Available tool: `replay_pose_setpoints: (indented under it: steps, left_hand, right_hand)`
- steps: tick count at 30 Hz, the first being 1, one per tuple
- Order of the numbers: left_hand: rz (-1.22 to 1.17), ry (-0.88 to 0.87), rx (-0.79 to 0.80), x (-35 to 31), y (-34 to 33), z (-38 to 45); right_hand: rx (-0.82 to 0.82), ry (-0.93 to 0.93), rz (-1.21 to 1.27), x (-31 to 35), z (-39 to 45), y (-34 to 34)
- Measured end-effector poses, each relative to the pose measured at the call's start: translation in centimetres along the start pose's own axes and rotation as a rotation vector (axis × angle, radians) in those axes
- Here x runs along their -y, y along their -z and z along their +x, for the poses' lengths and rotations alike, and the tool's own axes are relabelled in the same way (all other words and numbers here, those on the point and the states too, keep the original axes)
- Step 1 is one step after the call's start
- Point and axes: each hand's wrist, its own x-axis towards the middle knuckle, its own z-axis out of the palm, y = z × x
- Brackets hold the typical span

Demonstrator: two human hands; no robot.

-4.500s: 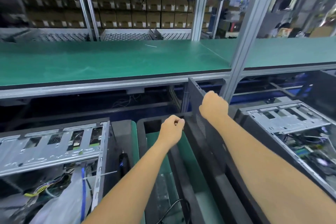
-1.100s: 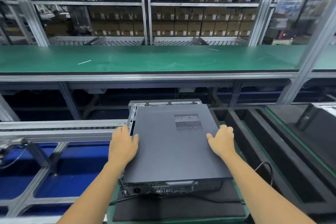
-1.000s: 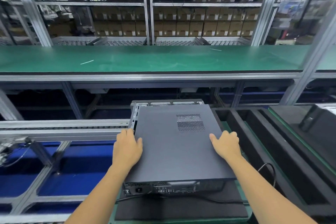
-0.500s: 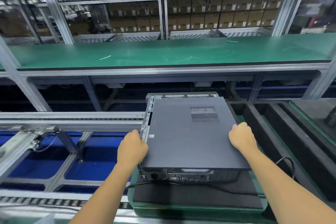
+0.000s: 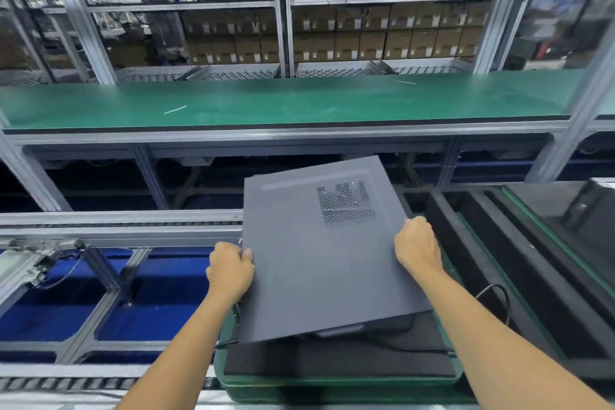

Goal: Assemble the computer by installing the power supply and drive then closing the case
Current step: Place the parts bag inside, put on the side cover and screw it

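Case [image 5: 319,263] lay straight ahead of me, between my two hands, over the black pad [image 5: 339,359] on the green tray [image 5: 336,384]. My left hand [image 5: 229,273] gripped its left edge, fingers curled round the rim and thumb on top. My right hand [image 5: 417,246] gripped the right edge a little farther from me, fingers curled over it. So both hands were clamped on the case, set well apart across its width.

Its long axis ran away from me, toward the green bench [image 5: 286,103], though skewed: the far end swung right and the vent grille [image 5: 346,205] sat toward the far right corner. The case was tilted, its left side and near left corner raised off the pad while the right near corner stayed low, close to the pad. Neither hand was plainly nearer; the left sat closer to my body, the right farther along the side. I judged that the next move turned on that tilt, since the weight hung on the left grip and the low right side would act as the pivot.

Half a second earlier the case had lain flat on the pad, square to me, with its rear ports facing me and a strip of bare chassis showing along the left. Now the ports were hidden under the lifted lid side and the body had turned. My hands held much the same edges as then. The cable [image 5: 492,296] looped at the right of the tray, as before.
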Motion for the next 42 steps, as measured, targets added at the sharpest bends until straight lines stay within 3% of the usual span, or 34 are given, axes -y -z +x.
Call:
replay_pose_setpoints:
  steps: [5,12,19,22,26,35,42]
  left_hand:
    - [-0.094,0.126,-0.040,-1.0,-0.1,1.7]
    - [0.016,0.051,0.031,-0.9,-0.8,3.4]
    - [-0.036,0.044,0.020,-0.7,-1.2,4.0]
    - [-0.134,-0.032,-0.017,-0.9,-0.7,3.7]
    - [-0.109,-0.074,0.136,-1.8,-1.2,4.0]
    - [0.240,-0.412,0.143,-1.0,-3.1,3.8]
    - [0.353,-0.506,0.149,-1.4,-3.1,3.9]
  right_hand:
    - [0.026,-0.027,-0.036,1.0,0.4,-0.6]
    - [0.030,-0.044,-0.204,0.8,0.9,-1.7]
    - [-0.049,0.017,-0.189,1.3,0.6,-2.0]
    - [-0.091,0.105,-0.257,1.6,0.2,-1.9]
    - [0.010,0.187,-0.311,1.6,0.2,-2.2]
    - [0.117,0.237,-0.378,0.4,-0.7,-3.2]
    - [0.148,0.226,-0.380,-0.1,-1.4,-3.5]
